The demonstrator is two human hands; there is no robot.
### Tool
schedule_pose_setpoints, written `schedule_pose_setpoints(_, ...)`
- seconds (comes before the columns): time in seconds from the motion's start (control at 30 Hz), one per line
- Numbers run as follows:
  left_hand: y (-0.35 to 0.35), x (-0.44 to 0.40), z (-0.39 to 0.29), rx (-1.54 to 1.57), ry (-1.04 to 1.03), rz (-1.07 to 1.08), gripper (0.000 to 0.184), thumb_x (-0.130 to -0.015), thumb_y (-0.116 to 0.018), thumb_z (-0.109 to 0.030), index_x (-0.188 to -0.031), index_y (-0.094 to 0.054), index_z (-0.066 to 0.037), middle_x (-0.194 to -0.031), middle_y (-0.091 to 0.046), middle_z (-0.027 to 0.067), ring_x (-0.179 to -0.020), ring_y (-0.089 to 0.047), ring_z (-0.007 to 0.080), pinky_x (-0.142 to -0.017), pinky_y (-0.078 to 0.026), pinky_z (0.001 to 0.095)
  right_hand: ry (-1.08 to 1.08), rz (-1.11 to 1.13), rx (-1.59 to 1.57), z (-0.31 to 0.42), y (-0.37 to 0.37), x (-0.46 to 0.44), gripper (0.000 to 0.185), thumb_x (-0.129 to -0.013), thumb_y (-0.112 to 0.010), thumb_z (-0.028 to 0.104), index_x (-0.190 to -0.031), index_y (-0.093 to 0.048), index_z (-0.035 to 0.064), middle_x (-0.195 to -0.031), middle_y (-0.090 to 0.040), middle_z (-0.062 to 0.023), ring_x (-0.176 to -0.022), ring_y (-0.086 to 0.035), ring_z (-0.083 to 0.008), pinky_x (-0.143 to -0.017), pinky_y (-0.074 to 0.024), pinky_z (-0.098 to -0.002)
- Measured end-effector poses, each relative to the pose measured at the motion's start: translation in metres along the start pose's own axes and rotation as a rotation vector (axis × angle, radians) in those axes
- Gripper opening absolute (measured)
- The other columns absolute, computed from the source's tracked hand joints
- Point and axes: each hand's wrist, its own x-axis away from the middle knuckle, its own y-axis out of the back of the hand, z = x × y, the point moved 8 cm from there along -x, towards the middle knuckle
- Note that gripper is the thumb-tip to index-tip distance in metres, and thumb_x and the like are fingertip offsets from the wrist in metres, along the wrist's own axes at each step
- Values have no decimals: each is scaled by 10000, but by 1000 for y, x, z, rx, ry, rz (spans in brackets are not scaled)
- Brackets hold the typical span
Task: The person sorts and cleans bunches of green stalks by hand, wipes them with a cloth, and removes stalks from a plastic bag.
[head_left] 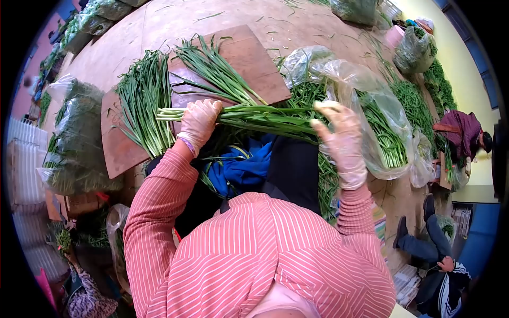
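Note:
My left hand (200, 123), in a thin clear glove, is closed round a bunch of long green stalks (260, 117) near their pale ends. The bunch lies sideways above my lap. At its leafy end, my right hand (338, 132), also gloved, has its fingers spread beside the leaf tips. Just beyond are two piles of similar stalks on brown boards: a thick one (146, 100) at the left and a smaller one (217, 71) in the middle. A blue cloth (241, 165) rests on my lap.
An open plastic bag (347, 79) with greens stands at the right, a full bag (79, 138) at the left. Loose greens (411, 106) cover the floor at right. People sit at the right edge (461, 132), lower right (437, 286) and lower left (90, 302).

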Motion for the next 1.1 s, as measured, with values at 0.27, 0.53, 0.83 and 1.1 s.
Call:
schedule_pose_setpoints(0.27, 3, -9, -22, 7, -15, 53, 142, -758, -571, -139, -892, -525, -138, -740, -541, 54, -711, -573, 247, -622, -433, 372, -37, 88, -424, 23, -83, -15, 218, -745, -690, 279, -891, -698, 117, -805, -637, -52, -812, -581, -221, -757, -447, -351)
schedule_pose_setpoints(0.53, -5, -16, -16, 58, 1, 45, 69, -806, -505, -138, -853, -553, -121, -729, -557, 66, -674, -592, 238, -599, -462, 363, -214, -329, 109, -54, -9, 15, 86, -792, -636, 152, -859, -636, 97, -846, -614, -61, -779, -574, -239, -737, -447, -355)
schedule_pose_setpoints(0.83, -2, -39, -45, -17, 83, 111, 63, -794, -506, -105, -832, -556, -112, -735, -582, 82, -679, -618, 257, -579, -474, 383, -243, -27, -111, 22, -56, 6, 369, -827, -585, 419, -950, -653, 78, -841, -658, -81, -755, -641, -247, -660, -504, -349)
schedule_pose_setpoints(1.1, -3, -35, -39, 101, 143, 136, 66, -795, -520, -92, -848, -558, -92, -736, -603, 107, -710, -635, 286, -606, -491, 399, -339, -190, 83, -29, -68, -6, 233, -851, -555, 323, -769, -597, 108, -738, -606, -101, -637, -600, -294, -566, -473, -401)
